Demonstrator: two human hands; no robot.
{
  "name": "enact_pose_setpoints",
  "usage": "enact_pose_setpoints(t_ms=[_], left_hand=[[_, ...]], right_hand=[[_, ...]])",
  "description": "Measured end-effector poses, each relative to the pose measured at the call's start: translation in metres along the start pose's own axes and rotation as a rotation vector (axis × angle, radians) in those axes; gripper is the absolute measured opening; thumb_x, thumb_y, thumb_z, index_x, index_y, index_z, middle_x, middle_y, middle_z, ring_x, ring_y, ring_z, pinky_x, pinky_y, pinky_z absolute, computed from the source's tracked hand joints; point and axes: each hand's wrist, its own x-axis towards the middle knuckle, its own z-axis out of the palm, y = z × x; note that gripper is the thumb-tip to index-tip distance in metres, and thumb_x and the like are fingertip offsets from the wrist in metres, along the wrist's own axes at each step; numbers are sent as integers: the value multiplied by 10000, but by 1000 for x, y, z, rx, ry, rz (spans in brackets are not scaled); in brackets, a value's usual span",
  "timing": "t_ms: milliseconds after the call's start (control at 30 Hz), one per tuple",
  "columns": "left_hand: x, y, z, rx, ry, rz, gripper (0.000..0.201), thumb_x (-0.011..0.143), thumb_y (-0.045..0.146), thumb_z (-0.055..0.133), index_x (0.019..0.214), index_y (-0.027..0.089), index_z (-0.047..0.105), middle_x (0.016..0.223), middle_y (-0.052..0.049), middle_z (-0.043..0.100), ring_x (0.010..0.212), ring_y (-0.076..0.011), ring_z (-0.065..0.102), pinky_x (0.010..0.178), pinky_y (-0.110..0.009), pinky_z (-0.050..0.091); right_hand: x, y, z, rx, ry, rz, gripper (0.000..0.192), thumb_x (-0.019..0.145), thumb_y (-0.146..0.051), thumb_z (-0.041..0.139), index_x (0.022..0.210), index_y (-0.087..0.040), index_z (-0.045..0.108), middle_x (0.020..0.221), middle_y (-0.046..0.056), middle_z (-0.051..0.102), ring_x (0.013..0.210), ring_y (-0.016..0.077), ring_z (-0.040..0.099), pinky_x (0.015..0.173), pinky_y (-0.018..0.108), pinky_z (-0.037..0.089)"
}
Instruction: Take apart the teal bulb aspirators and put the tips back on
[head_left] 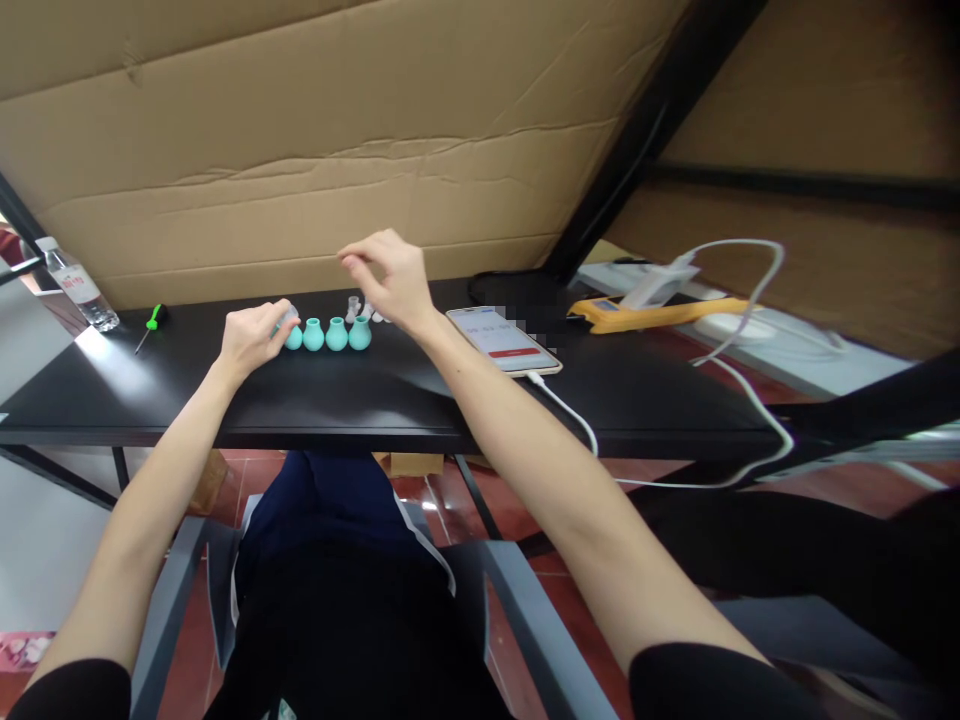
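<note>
Your left hand [251, 335] closed its grip on the end teal bulb [293, 337] of the row; your right hand [390, 280] hovered loosely pinched, holding nothing, above the black surface [360, 400] before cardboard [337, 150].

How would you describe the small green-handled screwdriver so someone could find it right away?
Start at the black table and go to its far left end, beside the water bottle. The screwdriver lies there alone, left of the left hand; its bright green handle and thin shaft differ from the rounded teal bulbs.
</note>
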Motion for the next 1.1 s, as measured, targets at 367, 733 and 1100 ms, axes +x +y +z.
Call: enact_pose_setpoints(t_ms=[367,733,1100], left_hand=[[-2,3,5,68,-14,211,731,1264,828,335,1066,256,744,761,-39,761,642,-190,707,669,-330,465],[2,7,1,3,-102,376,743,1201,908,460,1009,257,764,817,-38,779,685,-204,724,724,-361,566],[-1,-4,11,-180,13,194,767,1080,1052,525,934,303,598,773,-15,676,712,-224,663,749,-415,629]], right_hand=[[-11,-31,19,207,-404,-247,342,1166,-563,697,1090,-236,759,994,92,803,903,273,689,888,397,494],[-9,-38,9,478,-579,-321,478,1190,-584,619,929,-224,794,839,15,753,738,178,587,763,330,434],[-9,-33,2,868,-636,-77,594,1076,-774,820,1178,-190,867,938,53,833,756,176,675,733,319,571]])
